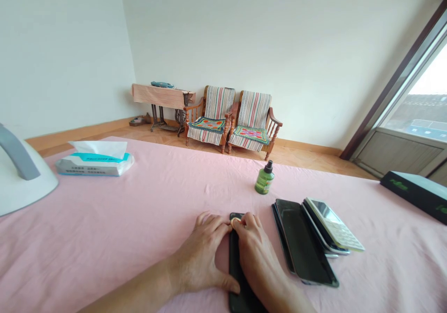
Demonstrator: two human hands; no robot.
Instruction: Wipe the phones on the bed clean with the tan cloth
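A black phone (pixel 234 267) lies lengthwise before me on the pink cloth. My left hand (pixel 200 252) grips its left side, the thumb on the lower part and the fingertips near the top end. My right hand (pixel 258 250) lies over the phone's right side. Its fingers are closed on a small round pale thing with an orange rim (pixel 235 223), pressed against the top end of the phone; its exact kind is unclear. Just right of that hand rests a stack of dark phones (pixel 303 238). Beside it is another stack, topped by a white device with a screen and keypad (pixel 335 222).
A green spray bottle (pixel 264 179) stands beyond the phones. Farther left are a tissue pack (pixel 94 163) and a white appliance with a grey handle (pixel 24 178). A black box (pixel 415 192) sits at the right edge. Two chairs (pixel 230 122) stand past the cloth-covered surface.
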